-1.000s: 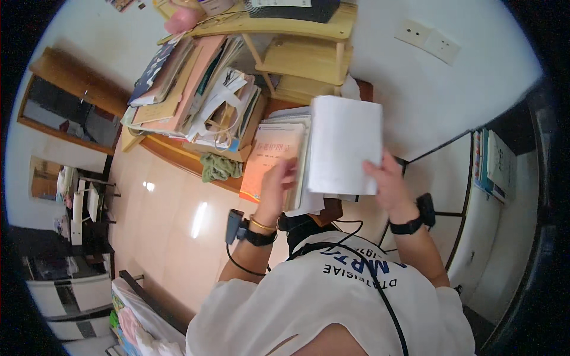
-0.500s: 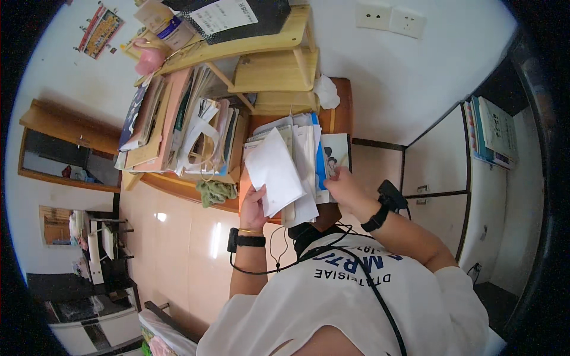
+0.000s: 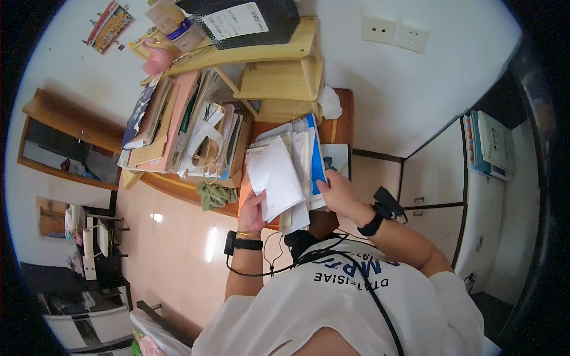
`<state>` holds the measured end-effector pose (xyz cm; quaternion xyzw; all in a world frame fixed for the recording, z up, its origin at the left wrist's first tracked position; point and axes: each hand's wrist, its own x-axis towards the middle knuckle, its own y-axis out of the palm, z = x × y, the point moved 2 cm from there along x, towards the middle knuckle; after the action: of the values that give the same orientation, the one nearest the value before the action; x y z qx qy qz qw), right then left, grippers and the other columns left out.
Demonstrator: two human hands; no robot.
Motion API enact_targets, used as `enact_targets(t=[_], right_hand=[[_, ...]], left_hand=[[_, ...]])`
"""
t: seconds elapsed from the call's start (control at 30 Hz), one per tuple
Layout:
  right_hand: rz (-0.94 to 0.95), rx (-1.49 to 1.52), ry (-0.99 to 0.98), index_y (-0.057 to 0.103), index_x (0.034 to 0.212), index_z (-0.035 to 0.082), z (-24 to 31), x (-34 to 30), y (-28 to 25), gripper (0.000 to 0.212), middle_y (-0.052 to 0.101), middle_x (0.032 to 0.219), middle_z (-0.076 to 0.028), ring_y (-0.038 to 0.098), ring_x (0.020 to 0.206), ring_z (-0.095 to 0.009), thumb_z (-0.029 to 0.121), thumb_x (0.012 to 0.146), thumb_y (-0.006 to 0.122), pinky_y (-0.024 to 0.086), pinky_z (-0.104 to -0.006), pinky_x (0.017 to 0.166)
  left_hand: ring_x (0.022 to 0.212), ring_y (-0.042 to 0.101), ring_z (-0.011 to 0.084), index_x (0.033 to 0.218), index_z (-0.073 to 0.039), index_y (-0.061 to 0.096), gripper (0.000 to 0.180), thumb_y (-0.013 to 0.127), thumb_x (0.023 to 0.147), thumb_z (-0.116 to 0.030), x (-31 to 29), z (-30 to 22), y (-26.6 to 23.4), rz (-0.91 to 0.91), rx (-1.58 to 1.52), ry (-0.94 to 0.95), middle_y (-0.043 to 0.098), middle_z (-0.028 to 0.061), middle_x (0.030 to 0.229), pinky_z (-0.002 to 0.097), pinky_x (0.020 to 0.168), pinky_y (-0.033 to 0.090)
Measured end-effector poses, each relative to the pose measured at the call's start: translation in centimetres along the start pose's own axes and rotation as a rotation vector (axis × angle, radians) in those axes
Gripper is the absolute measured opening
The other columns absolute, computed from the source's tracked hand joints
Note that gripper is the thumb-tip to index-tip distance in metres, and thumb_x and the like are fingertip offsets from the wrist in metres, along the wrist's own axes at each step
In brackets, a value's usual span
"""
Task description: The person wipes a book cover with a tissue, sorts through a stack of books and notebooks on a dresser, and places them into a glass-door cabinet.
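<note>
A loose pile of white papers (image 3: 275, 178) lies over the near part of a brown wooden desk. At the pile's lower left edge, my left hand (image 3: 253, 212) is closed on the papers, thumb on top and fingers beneath. My right hand (image 3: 337, 193) pinches the right edge of a blue folder (image 3: 317, 160) that shows from under the pile's right side. Just beyond that hand a picture-covered booklet (image 3: 340, 155) lies flat, partly hidden by the hand and folder. An orange sheet (image 3: 244, 191) shows beneath the pile on the left.
Left of the pile stands a crammed row of folders and papers (image 3: 178, 127), with a green cloth (image 3: 215, 196) at the desk edge. A wooden shelf (image 3: 276, 80) rises behind, beside a crumpled white bag (image 3: 329, 102). White cabinets (image 3: 436, 172) stand to the right. Cables cross my shirt.
My right hand has shifted slightly left, and the blue folder's edge has moved left and tilted with it, uncovering more of the booklet. My left hand keeps its hold on the papers.
</note>
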<state>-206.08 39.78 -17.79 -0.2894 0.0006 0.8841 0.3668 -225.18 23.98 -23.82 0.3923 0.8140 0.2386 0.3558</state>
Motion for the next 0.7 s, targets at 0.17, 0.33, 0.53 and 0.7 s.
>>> enact_targets(t=[0.17, 0.33, 0.53, 0.7], right_hand=[[-0.026, -0.15, -0.457, 0.057, 0.109, -0.001, -1.5, -0.3, -5.1, 0.019, 0.062, 0.094, -0.008, 0.06, 0.077, -0.014, 0.009, 0.093, 0.054, 0.05, -0.0299, 0.064], [-0.025, 0.183, -0.275, 0.06, 0.111, 0.0, -8.4, -0.9, -8.1, 0.022, 0.065, 0.096, -0.006, 0.059, 0.08, -0.014, 0.007, 0.09, 0.058, 0.05, -0.03, 0.073], [0.049, 0.623, 0.132, 0.059, 0.119, 0.003, -13.2, -1.2, -9.7, 0.034, 0.065, 0.107, -0.005, 0.061, 0.091, -0.016, 0.007, 0.086, 0.065, 0.05, -0.0305, 0.081], [0.145, 0.556, -0.032, 0.057, 0.122, 0.001, -12.3, -0.9, -10.1, 0.041, 0.064, 0.112, -0.007, 0.061, 0.092, -0.015, 0.008, 0.083, 0.07, 0.05, -0.0299, 0.082]], left_hand=[[0.111, 0.06, 0.0286, 0.129, -0.003, 0.049, 0.036, 0.051, 0.093, -0.002, -0.1, -0.1, -0.5, -0.037, 0.012, -0.043, 0.059, 0.013, 0.123, 0.0444, 0.095, 0.051], [0.109, 0.061, 0.0285, 0.128, -0.003, 0.049, 0.036, 0.052, 0.092, -0.003, 0.8, -0.8, -0.5, 0.014, 0.041, -0.043, 0.061, 0.0125, 0.119, 0.0446, 0.092, 0.052], [0.108, 0.061, 0.0258, 0.125, -0.002, 0.052, 0.034, 0.052, 0.091, -0.002, 1.4, 0.2, 1.9, -0.003, 0.084, -0.05, 0.061, 0.0121, 0.119, 0.0404, 0.095, 0.05], [0.108, 0.061, 0.0244, 0.128, -0.001, 0.05, 0.038, 0.053, 0.09, -0.002, 2.1, 1.0, 4.5, 0.064, 0.051, -0.006, 0.06, 0.0124, 0.121, 0.0384, 0.096, 0.049]])
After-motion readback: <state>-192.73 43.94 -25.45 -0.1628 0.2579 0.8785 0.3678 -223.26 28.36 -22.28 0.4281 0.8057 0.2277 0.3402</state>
